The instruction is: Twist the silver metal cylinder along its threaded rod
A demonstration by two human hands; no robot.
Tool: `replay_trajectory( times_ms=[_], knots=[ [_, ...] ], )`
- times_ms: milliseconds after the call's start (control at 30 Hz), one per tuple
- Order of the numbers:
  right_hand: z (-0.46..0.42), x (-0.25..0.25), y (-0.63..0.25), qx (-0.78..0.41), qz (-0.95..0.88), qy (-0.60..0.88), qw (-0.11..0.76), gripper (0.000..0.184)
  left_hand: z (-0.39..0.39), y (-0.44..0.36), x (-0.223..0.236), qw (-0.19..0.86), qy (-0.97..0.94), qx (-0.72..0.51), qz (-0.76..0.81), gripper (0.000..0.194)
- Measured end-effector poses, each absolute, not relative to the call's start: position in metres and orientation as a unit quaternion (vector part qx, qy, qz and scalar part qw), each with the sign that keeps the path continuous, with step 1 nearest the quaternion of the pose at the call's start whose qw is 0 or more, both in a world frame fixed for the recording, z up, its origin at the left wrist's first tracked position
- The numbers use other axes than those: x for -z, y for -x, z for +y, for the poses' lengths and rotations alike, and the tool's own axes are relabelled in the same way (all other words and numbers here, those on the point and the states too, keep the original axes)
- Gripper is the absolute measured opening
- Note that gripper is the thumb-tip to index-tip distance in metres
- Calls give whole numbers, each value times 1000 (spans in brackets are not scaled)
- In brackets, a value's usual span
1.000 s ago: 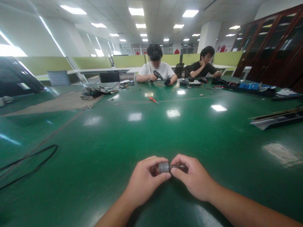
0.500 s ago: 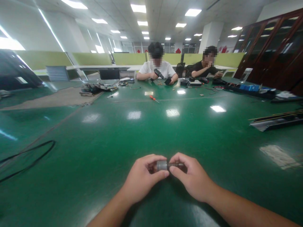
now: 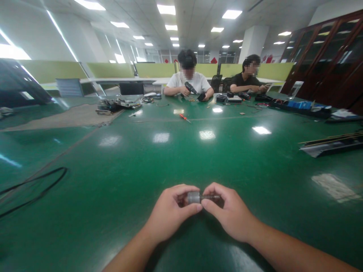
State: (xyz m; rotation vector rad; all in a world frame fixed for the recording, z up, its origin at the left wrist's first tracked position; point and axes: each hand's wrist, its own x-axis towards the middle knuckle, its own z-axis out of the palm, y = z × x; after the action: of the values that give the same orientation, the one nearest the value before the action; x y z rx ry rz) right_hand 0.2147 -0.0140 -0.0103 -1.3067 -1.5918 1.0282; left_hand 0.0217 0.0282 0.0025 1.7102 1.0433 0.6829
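Low in the middle of the head view, a grey metal cylinder with a thin dark shaft lies level above the green table. Thumb and fingers of my left hand are closed around the cylinder end. On the shaft side, my right hand pinches the narrow part close to the cylinder, and the shaft runs back toward the palm. The two thumb tips almost meet under the piece. Its exact kind cannot be made out.
A red-handled screwdriver lies farther up the table. Left is a black cable loop; right, a metal channel. A person across holds a power drill; another person sits right. A parts pile stands back left.
The seated person at the far right has lowered a hand from near the head to the object held at the table. My hands and the metal piece look almost unmoved.
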Motion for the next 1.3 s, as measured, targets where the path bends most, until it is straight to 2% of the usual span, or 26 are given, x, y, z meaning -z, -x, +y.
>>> replay_trajectory(
  times_ms=[1300],
  knots=[
    [-14, 10, -215, -410, -630, 523, 402, 2, 28, -23, -2, 503, -694, -294, 423, 29]
  ],
)
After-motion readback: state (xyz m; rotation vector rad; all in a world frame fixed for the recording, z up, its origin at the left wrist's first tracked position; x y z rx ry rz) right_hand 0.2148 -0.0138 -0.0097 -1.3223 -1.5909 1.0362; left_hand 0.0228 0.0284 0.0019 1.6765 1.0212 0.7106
